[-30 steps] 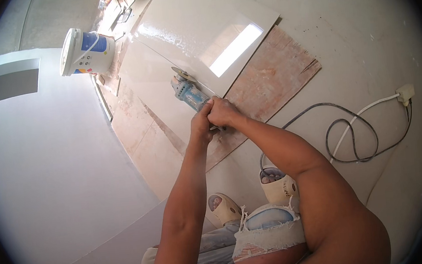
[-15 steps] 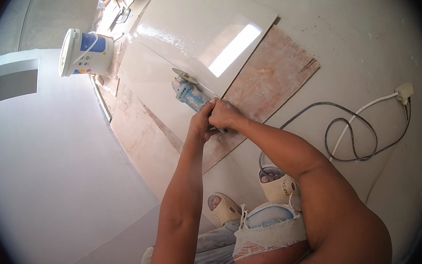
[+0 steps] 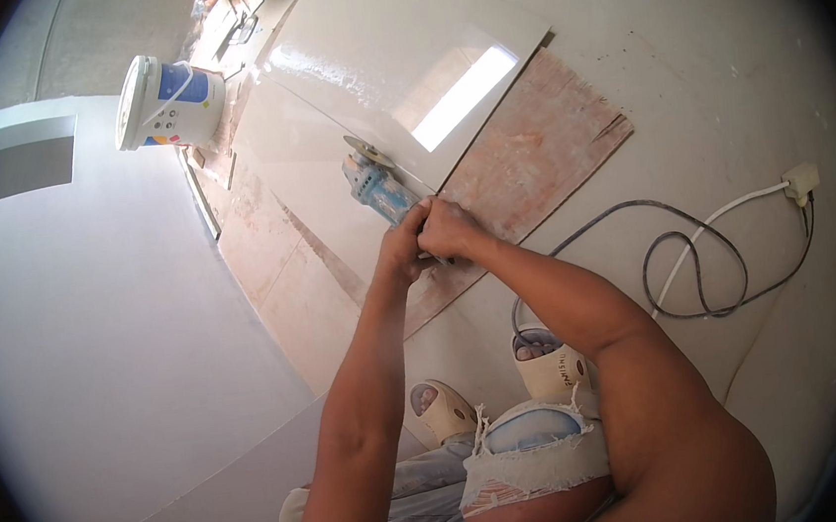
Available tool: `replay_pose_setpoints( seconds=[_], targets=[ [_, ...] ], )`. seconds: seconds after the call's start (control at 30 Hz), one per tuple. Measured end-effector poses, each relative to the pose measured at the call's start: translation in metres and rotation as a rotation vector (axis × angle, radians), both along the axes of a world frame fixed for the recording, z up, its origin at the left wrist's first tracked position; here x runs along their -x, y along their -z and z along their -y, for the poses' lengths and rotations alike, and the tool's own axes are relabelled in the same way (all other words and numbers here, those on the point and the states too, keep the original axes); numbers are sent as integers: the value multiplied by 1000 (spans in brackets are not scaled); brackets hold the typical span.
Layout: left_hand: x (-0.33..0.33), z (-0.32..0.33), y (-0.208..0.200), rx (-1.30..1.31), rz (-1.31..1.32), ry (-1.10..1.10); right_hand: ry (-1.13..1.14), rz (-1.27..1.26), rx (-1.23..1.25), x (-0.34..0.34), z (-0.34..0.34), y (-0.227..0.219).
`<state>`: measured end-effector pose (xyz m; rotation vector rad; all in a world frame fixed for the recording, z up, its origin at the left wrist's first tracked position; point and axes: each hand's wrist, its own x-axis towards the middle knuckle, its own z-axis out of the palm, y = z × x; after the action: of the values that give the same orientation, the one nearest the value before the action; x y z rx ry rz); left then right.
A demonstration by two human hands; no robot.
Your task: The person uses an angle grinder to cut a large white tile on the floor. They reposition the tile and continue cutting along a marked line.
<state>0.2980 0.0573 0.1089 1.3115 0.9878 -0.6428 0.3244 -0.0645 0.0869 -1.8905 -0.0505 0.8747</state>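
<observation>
Both my hands are closed around the body of a blue angle grinder [image 3: 379, 193], whose thin round disc [image 3: 367, 150] points away from me. My left hand [image 3: 401, 247] wraps the rear of the body from the left, and my right hand [image 3: 452, 229] grips beside it, the two touching. Under the disc lies a glossy pale tile [image 3: 361, 67] with a dark straight line running across it near the disc. Whether the disc touches the tile or spins, I cannot tell. A worn reddish board [image 3: 537, 141] lies beneath the tile.
A white lidded bucket [image 3: 187, 102] stands at the far left by a pale wall [image 3: 95, 319]. Right of my arm, a dark cord [image 3: 652, 204] loops over the floor to a pale plug connector [image 3: 802, 180]. My sandalled feet [image 3: 551, 359] are close behind the board.
The grinder and both hands have shifted very slightly to the right. My grip is the same, and the tile and board stay in place.
</observation>
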Motion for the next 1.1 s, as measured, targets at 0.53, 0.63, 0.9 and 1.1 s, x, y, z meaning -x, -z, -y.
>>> replay_pose_setpoints(
  seconds=[0.53,0.63,0.9,1.1],
  targets=[
    [1,1,5,-9,39,15,-6,-14,19,-1,2,1],
    [2,2,6,-19,51,21,7,-5,18,1,1,5],
    [7,8,7,-37,86,5,-4,23,-2,4,6,8],
    [8,9,6,-44,85,-2,7,17,7,6,6,8]
  ],
)
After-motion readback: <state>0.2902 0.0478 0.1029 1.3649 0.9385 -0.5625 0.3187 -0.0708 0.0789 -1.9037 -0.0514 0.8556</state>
